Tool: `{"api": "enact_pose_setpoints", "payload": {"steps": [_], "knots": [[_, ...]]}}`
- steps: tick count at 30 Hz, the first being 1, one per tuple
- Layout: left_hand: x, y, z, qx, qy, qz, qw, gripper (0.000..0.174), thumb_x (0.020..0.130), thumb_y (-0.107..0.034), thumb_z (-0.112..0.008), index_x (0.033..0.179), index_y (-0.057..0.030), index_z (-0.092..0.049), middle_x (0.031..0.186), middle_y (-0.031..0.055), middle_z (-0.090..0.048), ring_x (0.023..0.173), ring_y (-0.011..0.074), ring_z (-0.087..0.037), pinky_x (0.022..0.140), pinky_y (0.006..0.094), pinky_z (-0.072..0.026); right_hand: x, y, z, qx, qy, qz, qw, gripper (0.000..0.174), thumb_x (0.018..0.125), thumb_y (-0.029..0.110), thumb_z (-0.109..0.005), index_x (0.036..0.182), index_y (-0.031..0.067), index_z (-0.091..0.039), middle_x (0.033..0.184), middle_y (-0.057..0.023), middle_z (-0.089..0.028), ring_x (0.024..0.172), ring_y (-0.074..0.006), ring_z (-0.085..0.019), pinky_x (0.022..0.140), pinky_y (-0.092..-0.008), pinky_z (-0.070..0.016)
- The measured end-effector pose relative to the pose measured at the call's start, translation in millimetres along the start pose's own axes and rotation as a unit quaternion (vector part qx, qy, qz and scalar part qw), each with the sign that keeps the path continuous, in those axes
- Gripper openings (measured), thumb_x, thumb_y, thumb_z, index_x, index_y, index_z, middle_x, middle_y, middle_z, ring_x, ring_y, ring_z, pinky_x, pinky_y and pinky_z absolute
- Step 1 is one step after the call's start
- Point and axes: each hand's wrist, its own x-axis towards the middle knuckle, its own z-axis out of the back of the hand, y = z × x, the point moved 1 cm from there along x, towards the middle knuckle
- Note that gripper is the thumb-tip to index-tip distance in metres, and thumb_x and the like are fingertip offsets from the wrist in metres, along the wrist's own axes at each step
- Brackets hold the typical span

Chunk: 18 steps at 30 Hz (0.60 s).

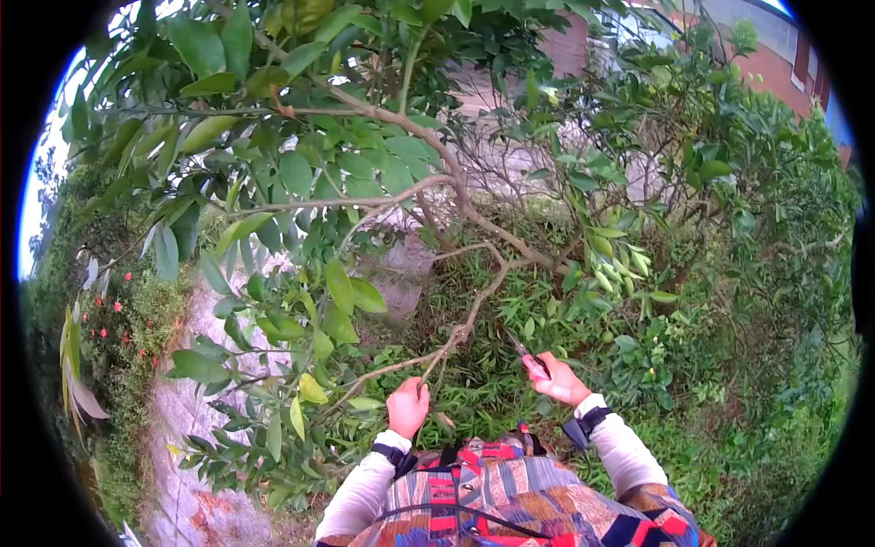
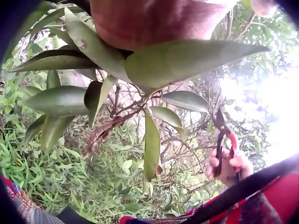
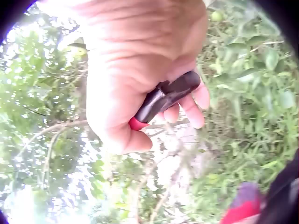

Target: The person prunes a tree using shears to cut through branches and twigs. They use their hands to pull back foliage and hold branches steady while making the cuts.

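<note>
My left hand (image 1: 407, 407) is curled round a thin twig (image 1: 436, 365) below a forked branch (image 1: 463, 330) in the head view. The left wrist view has that hand (image 2: 159, 21) at the top, fingertips mostly out of sight, with long green leaves (image 2: 177, 63) under it. To the right, my right hand (image 1: 559, 381) grips red-handled pruning shears (image 1: 536, 368), blades pointing up and left, apart from the branch. From the right wrist, fingers of the right hand (image 3: 135, 70) wrap the dark-ended handle (image 3: 161, 100); the blades are hidden there.
A thick bare limb (image 1: 460, 191) arches across the upper middle, with leafy branches (image 1: 310, 182) on the left. Dense bushes (image 1: 775, 237) stand at the right. A pale path (image 1: 196, 401) runs along the left, and low green plants (image 1: 492, 392) cover the ground near the hands.
</note>
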Motion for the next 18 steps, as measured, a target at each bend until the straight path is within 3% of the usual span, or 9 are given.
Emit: {"api": "enact_pose_setpoints", "payload": {"steps": [3,4,9,10,13,15,18], "knots": [[3,8,0,0.015,0.002,-0.007,1.000,0.018,0.093,-0.021,-0.066,0.102,-0.0056,-0.069,0.087,0.0195,-0.073,0.077,0.0400,-0.071,0.071,0.0498,-0.0571,36,67,19,0.011,-0.038,0.095,0.995,0.066,0.076,0.024,-0.075,0.133,0.0002,-0.051,0.107,-0.0157,-0.072,0.102,-0.0312,-0.072,0.094,-0.0378,-0.0536],[5,13,-1,0.009,-0.008,-0.014,1.000,0.018,0.094,-0.021,-0.066,0.102,-0.0059,-0.069,0.087,0.0193,-0.073,0.077,0.0399,-0.071,0.070,0.0499,-0.0571,37,113,31,0.030,-0.045,0.120,0.991,0.065,0.076,0.021,-0.075,0.133,0.0014,-0.050,0.108,-0.0154,-0.072,0.101,-0.0306,-0.072,0.092,-0.0385,-0.0539],[3,28,-6,0.007,-0.022,-0.024,0.999,0.017,0.095,-0.023,-0.065,0.101,-0.0067,-0.069,0.090,0.0192,-0.073,0.078,0.0401,-0.072,0.071,0.0502,-0.0572,75,244,71,0.050,-0.079,0.261,0.961,0.063,0.077,0.017,-0.072,0.133,0.0003,-0.049,0.098,-0.0116,-0.067,0.091,-0.0250,-0.067,0.086,-0.0377,-0.0530],[3,29,-7,0.015,-0.015,-0.011,1.000,0.018,0.092,-0.020,-0.068,0.101,-0.0051,-0.071,0.090,0.0183,-0.074,0.078,0.0375,-0.073,0.071,0.0465,-0.0586,76,274,74,0.032,-0.106,0.296,0.949,0.060,0.077,0.019,-0.068,0.131,-0.0002,-0.048,0.093,-0.0089,-0.064,0.085,-0.0179,-0.061,0.081,-0.0339,-0.0515],[0,28,-9,0.005,-0.019,-0.002,1.000,0.018,0.092,-0.021,-0.070,0.101,-0.0051,-0.072,0.090,0.0184,-0.074,0.077,0.0372,-0.073,0.070,0.0462,-0.0586,93,327,90,-0.028,-0.164,0.313,0.935,0.062,0.076,0.019,-0.069,0.131,-0.0008,-0.049,0.096,-0.0127,-0.066,0.090,-0.0237,-0.064,0.085,-0.0376,-0.0514],[-2,27,-10,0.002,-0.023,0.002,1.000,0.018,0.091,-0.021,-0.070,0.101,-0.0052,-0.072,0.089,0.0183,-0.074,0.077,0.0370,-0.073,0.070,0.0461,-0.0586,102,353,97,-0.072,-0.210,0.301,0.927,0.068,0.075,0.029,-0.068,0.131,-0.0036,-0.051,0.105,-0.0260,-0.068,0.101,-0.0435,-0.068,0.091,-0.0477,-0.0520],[-5,26,-13,-0.005,-0.034,0.004,0.999,0.017,0.091,-0.021,-0.070,0.100,-0.0054,-0.072,0.089,0.0181,-0.074,0.077,0.0367,-0.073,0.069,0.0458,-0.0587,100,383,101,-0.115,-0.227,0.286,0.924,0.064,0.075,0.029,-0.068,0.127,-0.0043,-0.053,0.107,-0.0289,-0.067,0.103,-0.0465,-0.067,0.090,-0.0505,-0.0517]]}}
